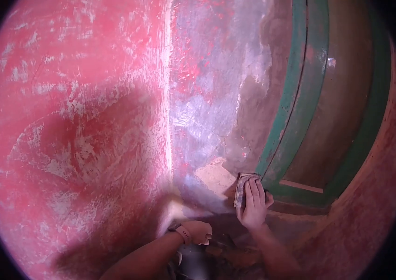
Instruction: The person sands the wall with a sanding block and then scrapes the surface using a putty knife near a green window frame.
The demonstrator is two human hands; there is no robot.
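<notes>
My right hand is wrapped over a worn, folded piece of sandpaper with layered edges. It presses this flat to the lower wall, beside the foot of the green frame. A pale bare patch lies just left of the sandpaper. Lower down, my left hand is curled closed near the wall corner, with a watch on its wrist. Its fingertips are turned under, so whatever it may hold is hidden.
A scuffed red wall meets a grey-violet scraped wall at a vertical corner. To the right stands a green door frame with a brown panel. Reddish floor runs along the lower right. Shadows fall across the red wall.
</notes>
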